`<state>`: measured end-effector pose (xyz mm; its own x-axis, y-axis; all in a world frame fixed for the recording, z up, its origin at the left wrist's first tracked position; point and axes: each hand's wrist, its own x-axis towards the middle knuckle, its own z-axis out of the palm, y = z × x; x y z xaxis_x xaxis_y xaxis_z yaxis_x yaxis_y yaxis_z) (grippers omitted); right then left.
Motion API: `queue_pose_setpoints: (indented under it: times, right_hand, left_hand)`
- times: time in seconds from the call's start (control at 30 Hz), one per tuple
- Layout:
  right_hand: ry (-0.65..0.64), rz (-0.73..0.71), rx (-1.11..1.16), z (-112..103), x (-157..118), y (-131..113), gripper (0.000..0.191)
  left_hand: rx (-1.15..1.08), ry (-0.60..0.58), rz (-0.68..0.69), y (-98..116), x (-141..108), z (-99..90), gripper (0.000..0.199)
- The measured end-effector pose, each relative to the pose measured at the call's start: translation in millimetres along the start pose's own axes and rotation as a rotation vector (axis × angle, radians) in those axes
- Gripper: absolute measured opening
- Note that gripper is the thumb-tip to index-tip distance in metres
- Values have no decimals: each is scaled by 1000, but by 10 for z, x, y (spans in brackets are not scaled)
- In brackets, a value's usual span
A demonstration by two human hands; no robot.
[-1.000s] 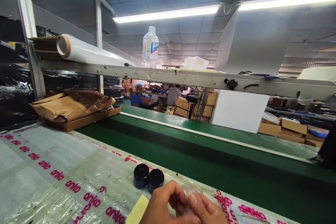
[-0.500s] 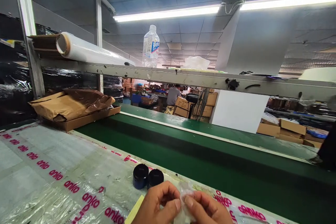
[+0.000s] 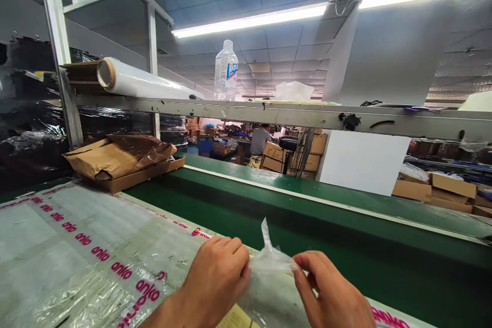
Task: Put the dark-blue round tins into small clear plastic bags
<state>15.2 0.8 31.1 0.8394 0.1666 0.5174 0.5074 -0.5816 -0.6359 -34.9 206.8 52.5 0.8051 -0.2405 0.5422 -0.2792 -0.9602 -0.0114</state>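
Observation:
A clear, thin plastic bag [image 3: 274,271] is stretched between my two hands at the bottom middle of the view, its crumpled tip sticking up. My left hand [image 3: 217,274] is closed at the bag's left edge, back of the hand towards me, so its fingertips are mostly hidden. Thumb and fingers of my right hand [image 3: 332,292] pinch the bag's upper right corner. Below the bag, part of a yellow sheet [image 3: 236,318] shows beside my left wrist. The two dark round caps seen earlier are not visible now.
The worktop [image 3: 77,246] is covered with film and pink-lettered tape. Beyond it runs a green conveyor belt [image 3: 315,246]. Brown paper [image 3: 119,156] lies in a shallow carton at left. An overhead shelf rail [image 3: 246,110] carries a plastic bottle [image 3: 226,72] and a film roll [image 3: 142,79].
My hands have moved apart, spreading the plastic bag that was bunched between my fingertips. My left hand now covers where the dark caps stood. The view has shifted slightly.

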Motion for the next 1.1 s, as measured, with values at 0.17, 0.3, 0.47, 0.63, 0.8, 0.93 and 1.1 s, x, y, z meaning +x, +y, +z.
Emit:
queue_pose_setpoints:
  times: [0.17,0.3,0.47,0.63,0.8,0.93,1.1]
  right_hand:
    - [-49,-58,-61,307,234,-4,19]
    - [-130,58,92,646,434,-12,21]
    - [-216,106,238,981,461,21,17]
    - [-263,159,354,1113,354,106,18]
    - [-278,208,403,1076,272,171,17]
    - [-296,241,407,972,191,233,19]
    - [-304,261,353,795,113,384,18]
  left_hand:
    - [273,-44,-79,-184,140,10,26]
    - [210,-56,-233,-356,171,183,16]
    - [158,-60,-174,-429,15,343,20]
    - [116,-61,-39,-478,-112,433,29]
    - [67,-31,41,-529,-139,570,32]
    - [16,-23,40,-462,-139,621,33]
    - [-78,-9,39,-340,-146,616,25]
